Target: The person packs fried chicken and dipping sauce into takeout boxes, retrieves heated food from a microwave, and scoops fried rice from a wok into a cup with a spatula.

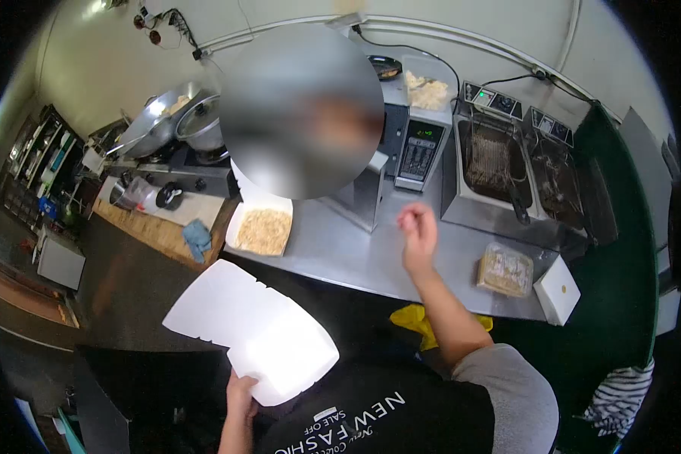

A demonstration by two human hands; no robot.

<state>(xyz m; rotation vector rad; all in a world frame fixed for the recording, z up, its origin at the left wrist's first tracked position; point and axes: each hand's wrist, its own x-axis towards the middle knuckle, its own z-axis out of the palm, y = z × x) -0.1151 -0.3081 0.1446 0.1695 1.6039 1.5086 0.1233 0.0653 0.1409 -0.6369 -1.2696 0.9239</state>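
My left hand [242,393] grips the near edge of an open white foam takeout box [227,310], its lid folded out to the upper left. The box looks bare inside. My right hand [418,236] is raised over the steel counter, fingers curled, with nothing visible in them. Just beyond it is a microwave [420,151] with a lit display, its door [367,193] swung open. A second foam box [234,231] stands on the counter to the left, filled with pale food [263,232]. A round blur hides the area behind it.
A twin deep fryer [499,166] stands at the right. Near the counter's front edge lie a clear-lidded food pack [505,270] and a white box [558,291]. A tub of pale food [427,92] tops the microwave. Pots [201,125] are on the left stove; a blue cloth [197,240] lies nearby.
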